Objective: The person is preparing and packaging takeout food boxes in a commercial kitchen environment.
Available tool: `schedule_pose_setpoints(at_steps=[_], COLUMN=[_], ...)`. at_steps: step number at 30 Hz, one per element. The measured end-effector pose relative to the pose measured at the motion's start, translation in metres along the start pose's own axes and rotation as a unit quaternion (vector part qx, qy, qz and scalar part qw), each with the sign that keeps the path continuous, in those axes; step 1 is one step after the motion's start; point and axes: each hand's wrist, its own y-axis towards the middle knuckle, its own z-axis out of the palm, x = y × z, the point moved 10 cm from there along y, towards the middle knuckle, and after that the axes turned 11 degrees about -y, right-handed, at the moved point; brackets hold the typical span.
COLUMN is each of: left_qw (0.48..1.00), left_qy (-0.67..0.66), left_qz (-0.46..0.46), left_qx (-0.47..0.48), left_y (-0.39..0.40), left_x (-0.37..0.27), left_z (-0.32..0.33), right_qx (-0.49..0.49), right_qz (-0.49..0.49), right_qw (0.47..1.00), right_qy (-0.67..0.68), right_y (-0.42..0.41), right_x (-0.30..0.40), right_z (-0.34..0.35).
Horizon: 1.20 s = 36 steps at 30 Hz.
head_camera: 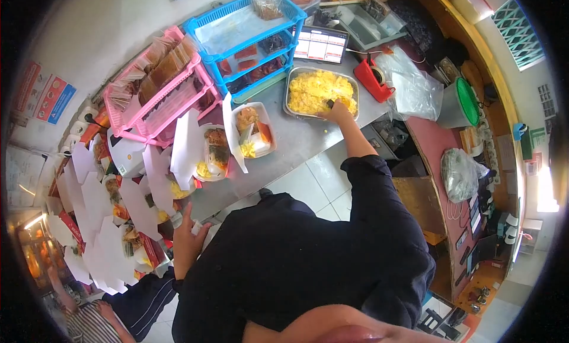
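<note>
My right hand (pixel 338 112) is at the near right rim of a clear plastic tub of yellow crumbled food (pixel 318 90), its fingers around a small dark handle end; the rest of that utensil is hidden. An open paper food box (pixel 272 143) with rice, a brown fried piece and some yellow crumbs stands left of the tub. Another open box (pixel 226 165) with similar food is beside it. My left hand (pixel 186 229) is low at the counter's edge, fingers apart, near small clear cups; whether it holds one I cannot tell.
Many open food boxes (pixel 95 209) crowd the left. Behind them stand a pink rack (pixel 155 134) and a blue tiered rack (pixel 255 49). A tablet (pixel 321 44), a red tape dispenser (pixel 372 80) and plastic bags (pixel 411 85) lie around the tub. Another person (pixel 100 318) is at lower left.
</note>
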Motion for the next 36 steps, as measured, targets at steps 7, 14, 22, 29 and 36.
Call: schedule_pose_setpoints(at_steps=[7,14,22,29,36], left_qw=[1.000,1.000,1.000,1.000,0.999], left_qy=[-0.020,0.009,-0.009,0.009,0.006], left_qz=[-0.003,0.017,0.011,0.027,0.034], left_qx=[0.004,0.004,0.011,-0.005,-0.009], left_y=[0.001,0.004,0.000,-0.008,-0.007], left_x=[0.000,-0.006,0.008,0.004,0.001], left_z=[0.003,0.003,0.005,0.002,0.002], right_qx=[0.044,0.039,0.228,0.081,0.021], right_qz=[-0.005,-0.048,0.076,0.121,0.108], right_qw=[0.999,0.998,0.875,0.939,0.986], right_qy=[0.012,0.027,0.420,0.311,0.127], right_y=[-0.009,0.012,-0.004,0.014,0.024], right_x=[0.003,-0.017,-0.043,-0.066,-0.020], right_z=[-0.006,0.003,0.018,0.010,0.017])
